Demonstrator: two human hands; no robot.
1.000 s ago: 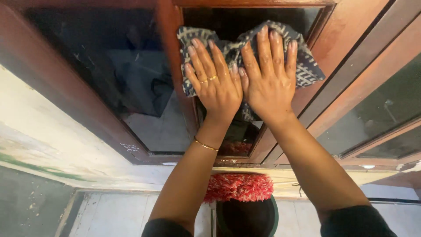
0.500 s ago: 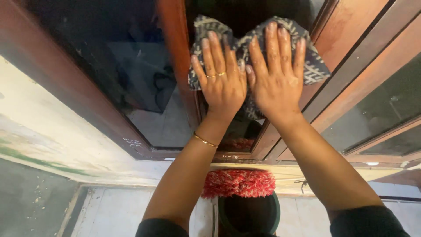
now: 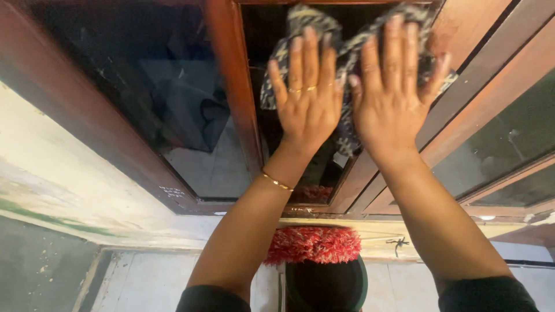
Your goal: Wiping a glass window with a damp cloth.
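Head view: left hand and right hand, both flat w/ fingers spread, palms pressing a dark patterned cloth against the narrow glass pane near its top, between the red-brown wooden frame bars. A red shaggy mop head sits over a dark bucket below the sill. Good wiping here likely needs even pressure from both palms, cloth kept spread not bunched, overlapping strokes worked into the frame edges & corners
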